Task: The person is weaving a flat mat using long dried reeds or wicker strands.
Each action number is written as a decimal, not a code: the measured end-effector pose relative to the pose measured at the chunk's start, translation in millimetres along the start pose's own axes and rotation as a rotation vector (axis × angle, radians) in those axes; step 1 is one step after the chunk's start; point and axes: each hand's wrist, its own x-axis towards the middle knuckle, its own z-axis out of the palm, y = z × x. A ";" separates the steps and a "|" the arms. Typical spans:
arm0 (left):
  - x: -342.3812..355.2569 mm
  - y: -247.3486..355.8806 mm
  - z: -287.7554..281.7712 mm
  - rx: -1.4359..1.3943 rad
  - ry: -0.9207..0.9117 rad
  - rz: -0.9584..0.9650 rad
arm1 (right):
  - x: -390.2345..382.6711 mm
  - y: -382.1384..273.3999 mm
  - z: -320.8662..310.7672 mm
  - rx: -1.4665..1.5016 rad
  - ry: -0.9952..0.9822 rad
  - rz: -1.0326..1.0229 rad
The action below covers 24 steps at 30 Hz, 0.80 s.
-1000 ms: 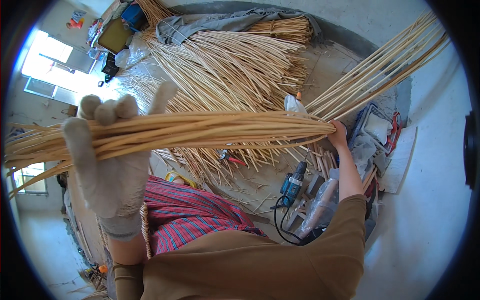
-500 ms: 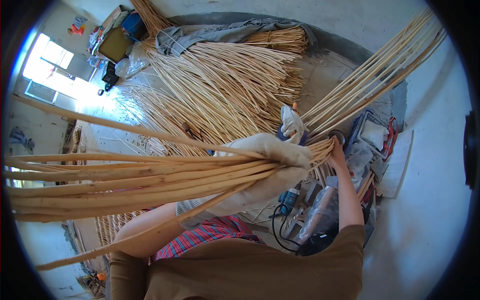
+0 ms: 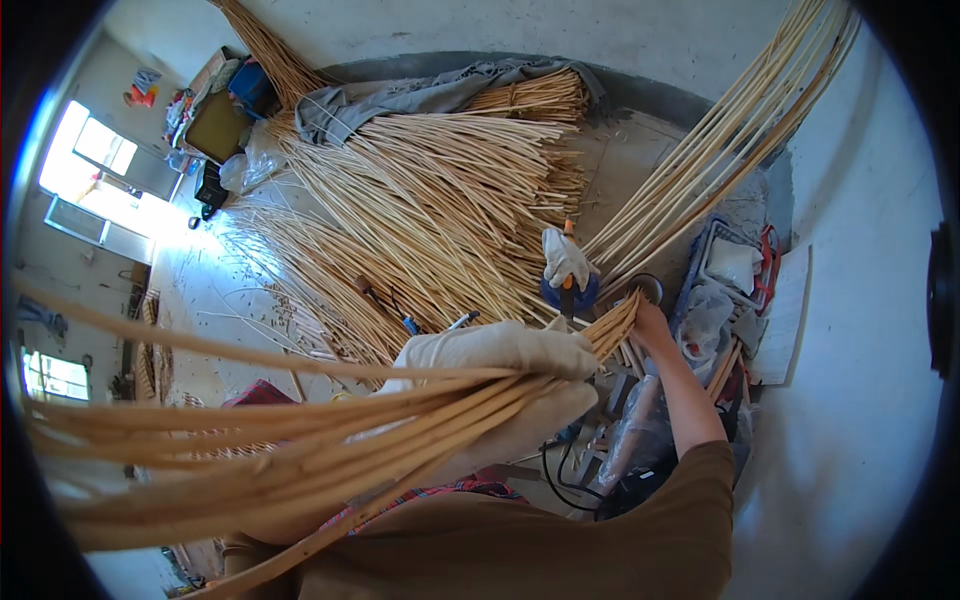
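My left hand [image 3: 500, 352], in a pale cloth glove, is closed round a bundle of peeled wooden rods [image 3: 390, 445]. The rods' long ends fan out to the left, very near me, and blur there. At the bundle's short end, my bare right hand [image 3: 652, 328] has its fingers wrapped about the rod tips. Just past that hand stands a round tin-like container [image 3: 648, 288]. A white glove [image 3: 565, 258] lies on a blue round object [image 3: 580, 293], with an orange-handled tool showing beside it.
A big heap of peeled rods [image 3: 430, 190] covers the floor ahead, partly under a grey cloth [image 3: 400, 100]. More long rods [image 3: 730, 150] slant up at right. A crate with a white bag [image 3: 733, 264] and plastic-wrapped items [image 3: 635, 430] lie right of me. A black cable [image 3: 560, 480] loops below.
The bundle's left ends have swung down toward me, and both hands sit slightly further left and lower in the picture. The whole view has shifted a little. Both grips stay closed.
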 end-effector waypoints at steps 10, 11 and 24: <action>-14.9 -19.1 10.0 -0.239 0.172 -0.205 | -8.9 -8.7 3.4 -0.051 0.063 -0.087; -14.8 -26.4 12.6 -0.218 0.164 -0.202 | -12.2 -9.2 3.2 -0.084 0.143 0.052; 82.9 -28.4 21.2 -0.121 0.044 -0.303 | -27.9 -32.6 -47.5 0.241 0.278 -0.193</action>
